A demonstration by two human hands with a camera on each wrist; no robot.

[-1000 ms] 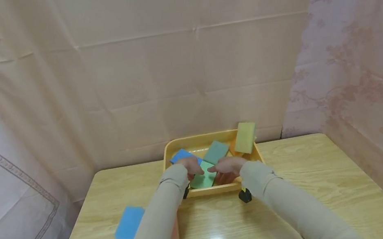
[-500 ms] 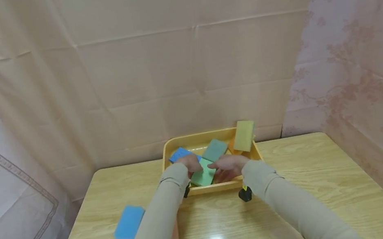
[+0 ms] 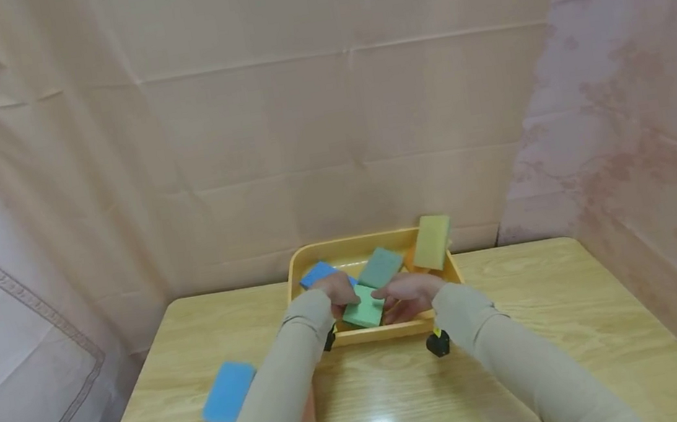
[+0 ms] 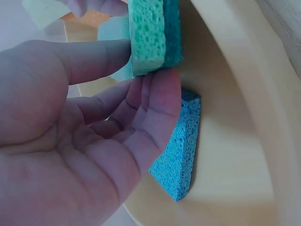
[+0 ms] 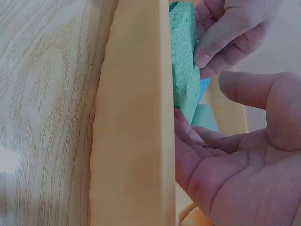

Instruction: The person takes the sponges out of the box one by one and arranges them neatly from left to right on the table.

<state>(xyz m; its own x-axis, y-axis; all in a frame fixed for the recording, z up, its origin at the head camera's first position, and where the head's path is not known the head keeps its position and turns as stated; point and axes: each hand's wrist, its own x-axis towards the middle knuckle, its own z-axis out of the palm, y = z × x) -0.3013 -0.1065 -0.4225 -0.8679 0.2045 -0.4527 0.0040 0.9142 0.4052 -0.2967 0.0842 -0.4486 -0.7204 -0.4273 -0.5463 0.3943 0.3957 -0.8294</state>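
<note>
Inside the yellow tray, my left hand pinches a light green sponge with a darker green layer. In the left wrist view, the thumb lies against one face of this sponge and the fingers bend beneath it. My right hand is at the sponge's other end. The right wrist view shows this right hand's fingertips touching the sponge's lower edge, its thumb standing apart. A blue sponge lies below the left hand. Behind the green sponge is a grey-green sponge.
A yellow sponge leans over the tray's right rim, with an orange piece beside it. On the wooden table, a light blue sponge and a pinkish block lie left, the block partly behind the left sleeve.
The green sponge has shifted slightly right and away from the tray's front wall, in the left hand's grip. My right hand has moved a little to the right.
</note>
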